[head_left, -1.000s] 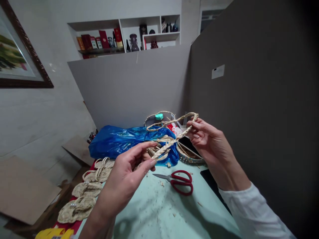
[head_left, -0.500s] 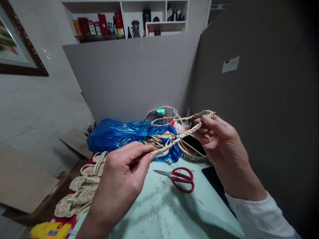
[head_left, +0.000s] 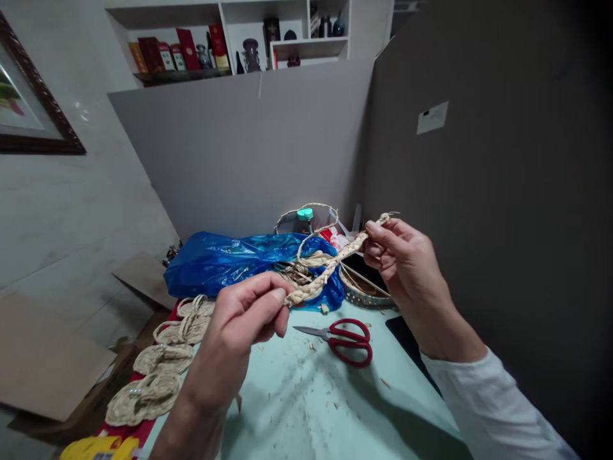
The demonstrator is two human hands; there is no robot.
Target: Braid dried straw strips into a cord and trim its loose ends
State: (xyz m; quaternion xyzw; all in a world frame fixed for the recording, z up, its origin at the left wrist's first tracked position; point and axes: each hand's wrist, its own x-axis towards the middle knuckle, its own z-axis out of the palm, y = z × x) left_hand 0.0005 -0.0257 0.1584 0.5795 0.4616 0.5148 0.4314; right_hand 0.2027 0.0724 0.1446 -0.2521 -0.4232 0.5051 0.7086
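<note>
A braided straw cord (head_left: 328, 273) stretches between my two hands above the table. My left hand (head_left: 253, 306) pinches its lower end, fingers closed. Higher and to the right, my right hand (head_left: 402, 252) grips the other part near a knotted tip with loose fibres. A thinner length of the cord loops up and back behind the hands. Beneath them, scissors with red handles (head_left: 350, 342) lie on the pale green table (head_left: 306, 390), blades pointing left. Behind the cord, a blue plastic bag (head_left: 225, 262) has straw strands (head_left: 299, 271) at its mouth.
Several woven straw sandals (head_left: 148, 396) line the left side, with a yellow tool (head_left: 100, 449) at the lower left. A dotted basket (head_left: 366, 297) sits behind the scissors, and a dark flat object (head_left: 412, 351) lies at the right edge. Grey panels (head_left: 239, 147) enclose the back and right.
The cord's loop near my right hand has been drawn out, and the cord now runs singly between the hands. Its knotted end shows at my right fingers. The view has shifted slightly.
</note>
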